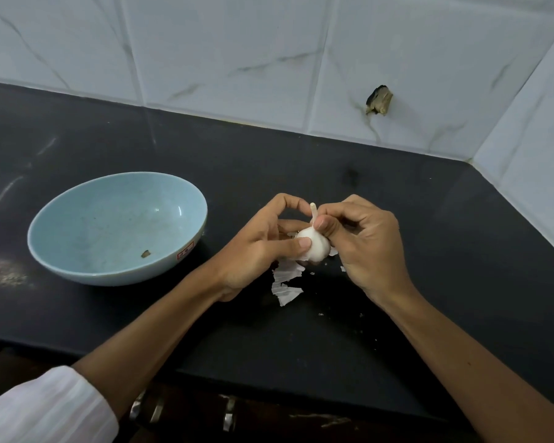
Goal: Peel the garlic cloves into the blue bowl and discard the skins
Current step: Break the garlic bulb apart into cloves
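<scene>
At the lower left corner a white ribbed sleeve [45,410] covers the person's left forearm. Above it, on the dark countertop [429,251], stands the blue bowl [77,251], upright, with a red-and-white sticker [185,252] on its near right wall and one small brown scrap [145,253] lying inside near the bottom; no peeled cloves show in it. To the right of the bowl and apart from it, the left hand [256,251] holds the garlic bulb [314,246] just above the counter, its thumb pressed on the bulb's near side and its fingers curled round the far side. The bulb is whole, white, with its stem pointing up. Under and just in front of the hands lie torn white skins [285,282], with a few tiny flakes scattered farther right. The right hand [365,247] meets the bulb from the right, its thumb and curled fingers pinching at the base of the stem. Behind everything rises a white marbled tile wall [237,59], and on it, up to the right, sits a dark broken hole [379,100].
</scene>
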Available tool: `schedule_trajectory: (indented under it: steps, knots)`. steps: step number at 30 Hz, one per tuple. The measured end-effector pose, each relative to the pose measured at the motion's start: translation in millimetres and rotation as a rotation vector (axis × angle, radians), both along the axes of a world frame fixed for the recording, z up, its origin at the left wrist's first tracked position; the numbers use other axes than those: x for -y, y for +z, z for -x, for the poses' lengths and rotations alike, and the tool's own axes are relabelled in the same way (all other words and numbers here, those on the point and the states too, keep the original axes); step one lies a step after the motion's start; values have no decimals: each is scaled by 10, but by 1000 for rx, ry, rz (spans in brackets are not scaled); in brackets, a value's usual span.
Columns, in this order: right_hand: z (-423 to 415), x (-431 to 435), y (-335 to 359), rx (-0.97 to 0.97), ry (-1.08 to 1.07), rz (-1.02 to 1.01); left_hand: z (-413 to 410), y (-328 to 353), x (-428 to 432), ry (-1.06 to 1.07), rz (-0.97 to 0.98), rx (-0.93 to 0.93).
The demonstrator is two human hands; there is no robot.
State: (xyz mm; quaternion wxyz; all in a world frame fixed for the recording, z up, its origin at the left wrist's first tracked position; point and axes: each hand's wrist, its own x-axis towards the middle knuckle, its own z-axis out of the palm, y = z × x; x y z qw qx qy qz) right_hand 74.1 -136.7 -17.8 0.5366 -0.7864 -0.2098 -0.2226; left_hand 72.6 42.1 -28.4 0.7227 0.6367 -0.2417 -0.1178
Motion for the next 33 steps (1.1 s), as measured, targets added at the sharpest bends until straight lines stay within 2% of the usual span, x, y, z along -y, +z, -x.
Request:
schedule_trajectory:
  steps: [3, 6, 11, 14, 18, 21, 27, 33]
  knots:
    - [14, -28, -8, 167, -50, 124, -10, -10, 25, 89, -136, 115]
    - [-19, -39, -27, 186, -70, 167, -19, -11, 40, 167, -175, 184]
    - [-24, 0, -5, 9, -88, 37, -38, -23, 29, 172, -97, 147]
    - [-18, 28, 9, -177, -112, -3, -32, -18, 36, 217, -28, 97]
    - [13, 31, 89, -437, 44, -118, -25, -10, 30, 232, 2, 124]
    - [29, 49, 133, -434, 145, -123, -30, 0, 25, 239, -2, 145]
    - [10, 88, 114, -406, 168, -79, -30, 19, 44, 329, -21, 108]
    - [31, 76, 117, -372, 124, -208, -21, 23, 53, 313, -55, 66]
